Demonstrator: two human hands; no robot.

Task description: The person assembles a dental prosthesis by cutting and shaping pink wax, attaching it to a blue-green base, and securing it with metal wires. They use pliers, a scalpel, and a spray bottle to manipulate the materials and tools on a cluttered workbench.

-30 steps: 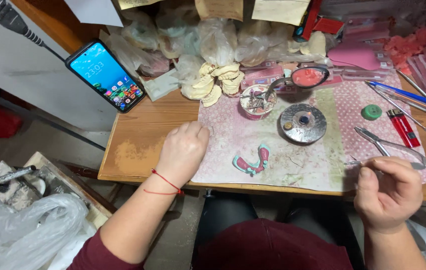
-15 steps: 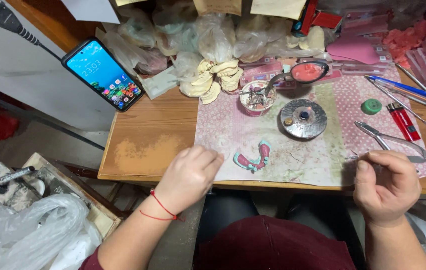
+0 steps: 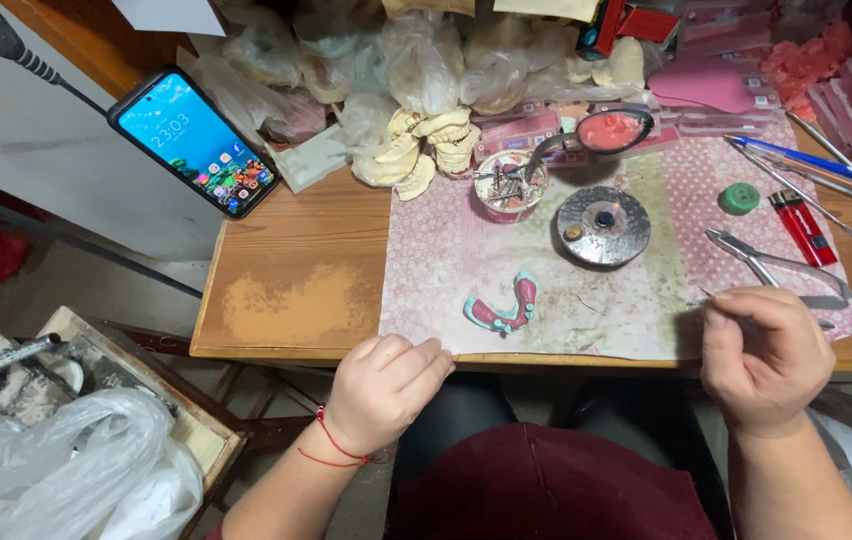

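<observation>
Nearest, the left hand hangs at the near edge of the tabletop, fingers curled together into a loose fist, holding nothing that shows; a red thread circles its wrist. To the right, the right hand rests at the same edge, its grip pinched on a thin metal tool whose tip pokes out to the left.

Between the hands and a little farther, a pink and teal denture lies on the patterned mat, touched by neither hand. Just beyond the right hand lie metal pliers.

Farther still sit a round metal dish, a small cup of burs, a red lighter and a green cap. At the far side lie pale plaster casts, a spoon of pink wax and crumpled bags. A phone leans at the far left.
</observation>
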